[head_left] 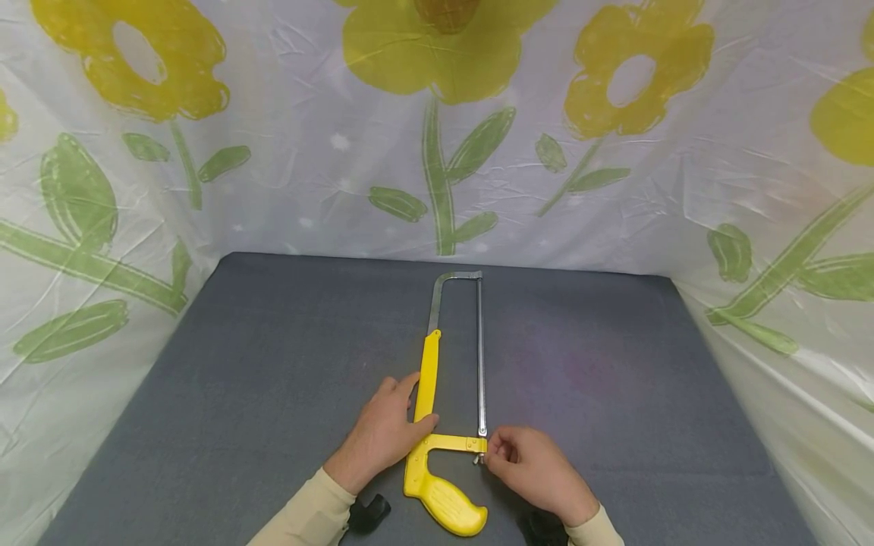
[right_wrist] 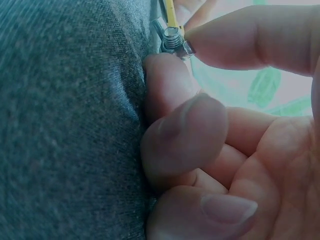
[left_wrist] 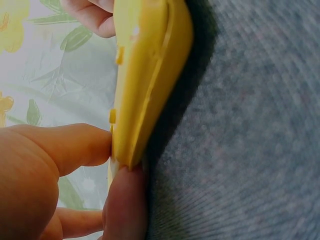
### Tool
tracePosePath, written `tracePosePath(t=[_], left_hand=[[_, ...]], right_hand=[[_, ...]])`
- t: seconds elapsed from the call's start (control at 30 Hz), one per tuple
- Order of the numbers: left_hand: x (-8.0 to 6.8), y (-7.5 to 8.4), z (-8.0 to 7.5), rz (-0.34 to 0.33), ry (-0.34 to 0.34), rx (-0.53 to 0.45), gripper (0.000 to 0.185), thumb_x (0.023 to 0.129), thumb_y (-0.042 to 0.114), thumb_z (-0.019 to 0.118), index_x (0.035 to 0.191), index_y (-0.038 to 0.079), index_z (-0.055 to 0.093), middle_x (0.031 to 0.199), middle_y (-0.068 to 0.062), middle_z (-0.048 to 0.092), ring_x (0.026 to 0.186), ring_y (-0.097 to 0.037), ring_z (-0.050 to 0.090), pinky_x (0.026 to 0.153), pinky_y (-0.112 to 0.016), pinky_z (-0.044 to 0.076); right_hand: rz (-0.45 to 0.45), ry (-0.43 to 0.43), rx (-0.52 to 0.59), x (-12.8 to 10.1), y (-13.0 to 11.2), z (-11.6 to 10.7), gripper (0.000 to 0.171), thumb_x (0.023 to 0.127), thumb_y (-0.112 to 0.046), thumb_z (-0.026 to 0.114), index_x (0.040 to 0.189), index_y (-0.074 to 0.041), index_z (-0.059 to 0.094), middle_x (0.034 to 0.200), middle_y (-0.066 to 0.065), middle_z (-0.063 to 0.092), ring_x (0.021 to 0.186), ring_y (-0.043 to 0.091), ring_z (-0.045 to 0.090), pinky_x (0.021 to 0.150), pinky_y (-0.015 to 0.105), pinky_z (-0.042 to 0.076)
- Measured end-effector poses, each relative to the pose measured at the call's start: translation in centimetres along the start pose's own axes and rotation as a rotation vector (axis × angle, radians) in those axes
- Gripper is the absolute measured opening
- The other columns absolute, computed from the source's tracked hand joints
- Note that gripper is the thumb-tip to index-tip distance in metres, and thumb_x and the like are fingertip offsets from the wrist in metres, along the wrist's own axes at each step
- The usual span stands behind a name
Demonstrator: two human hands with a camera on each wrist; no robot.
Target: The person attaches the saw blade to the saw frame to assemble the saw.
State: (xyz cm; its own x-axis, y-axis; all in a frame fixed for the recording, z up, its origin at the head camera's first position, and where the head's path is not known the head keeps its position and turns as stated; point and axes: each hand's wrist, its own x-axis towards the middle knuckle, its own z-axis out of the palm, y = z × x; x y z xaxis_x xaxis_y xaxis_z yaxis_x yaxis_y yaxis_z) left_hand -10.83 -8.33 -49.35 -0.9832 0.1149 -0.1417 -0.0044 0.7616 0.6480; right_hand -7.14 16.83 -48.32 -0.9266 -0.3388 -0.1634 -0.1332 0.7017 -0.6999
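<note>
A hacksaw [head_left: 426, 379] with a yellow frame and pistol-shaped handle lies flat on the grey cloth, its front end pointing away from me. Along its right side runs the blade [head_left: 481, 356], parallel to the frame. My left hand [head_left: 385, 425] holds the yellow spine between thumb and fingers, just above the cross arm. At the near end of the blade is a small metal wing nut [right_wrist: 173, 45] on a threaded stud. My right hand [head_left: 536, 466] has thumb and forefinger at this wing nut, pinching it from two sides; the other fingers are curled beside the cloth.
A grey cloth-covered table [head_left: 307, 341] spreads under the saw. White sheeting [head_left: 287, 189] printed with yellow flowers rises behind it and on both sides. Dark wrist straps [head_left: 369, 514] show near the beige sleeves [head_left: 307, 512].
</note>
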Motion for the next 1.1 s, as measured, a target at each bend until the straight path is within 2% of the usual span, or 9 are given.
tracePosePath(t=[0.57,0.9,1.1], left_hand=[[0.01,0.04,0.08,-0.001,-0.013,0.002,0.079,0.090,0.036,0.085,0.156,0.004,0.055,0.107,-0.008,0.059,0.081,-0.015,0.053,0.066,-0.030,0.045],[0.02,-0.20,0.10,0.014,0.003,0.000,0.079,0.091,0.036,0.085,0.156,0.003,0.055,0.105,-0.008,0.058,0.080,-0.015,0.052,0.064,-0.029,0.044],[-0.02,-0.35,0.19,0.023,0.014,0.011,0.078,0.091,0.036,0.085,0.155,0.003,0.056,0.104,-0.008,0.058,0.079,-0.015,0.053,0.065,-0.029,0.045]], right_hand=[[0.010,-0.033,0.021,-0.25,0.14,-0.09,0.013,0.098,-0.019,0.075,0.087,-0.022,0.071,0.069,-0.012,0.055,0.056,0.001,0.043,0.055,0.023,0.036],[-0.009,-0.019,0.018,-0.23,0.19,-0.20,0.013,0.098,-0.020,0.078,0.086,-0.021,0.071,0.070,-0.011,0.056,0.058,0.000,0.044,0.057,0.023,0.037],[0.018,-0.005,0.031,-0.21,0.22,-0.21,0.017,0.095,-0.022,0.081,0.084,-0.020,0.069,0.069,-0.010,0.056,0.058,0.001,0.046,0.057,0.023,0.037]])
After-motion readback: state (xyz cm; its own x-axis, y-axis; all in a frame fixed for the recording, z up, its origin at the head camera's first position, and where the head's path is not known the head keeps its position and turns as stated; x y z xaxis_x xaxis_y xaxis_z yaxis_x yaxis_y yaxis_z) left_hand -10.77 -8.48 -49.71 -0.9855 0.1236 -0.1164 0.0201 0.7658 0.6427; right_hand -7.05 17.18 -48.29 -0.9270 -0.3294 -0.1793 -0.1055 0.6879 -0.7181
